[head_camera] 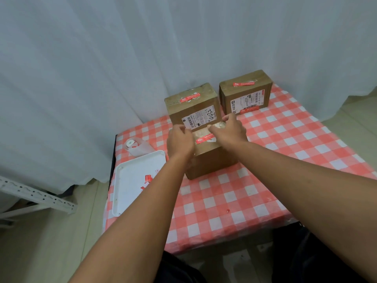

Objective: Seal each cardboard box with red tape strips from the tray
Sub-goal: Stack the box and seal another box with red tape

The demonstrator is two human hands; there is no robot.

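Head view: both hands rest on the nearest cardboard box (208, 160) on the checkered tabletop (234, 201). Left hand (179, 140) and right hand (229, 129) have curled fingers by a red tape strip (205, 138); whether either grip pinches it, I cannot tell. 2 taped boxes (193, 105) stand behind. White tray (130, 180) lies left.

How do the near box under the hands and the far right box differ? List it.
1. The near box has both hands on its top, left hand and right hand; the far right box stands untouched.
2. The near box sits mid-table; the far right box stands at the back by the curtain.
3. The far right box shows a white label; none shows on the near box.

Both are brown cardboard bearing a red tape strip.
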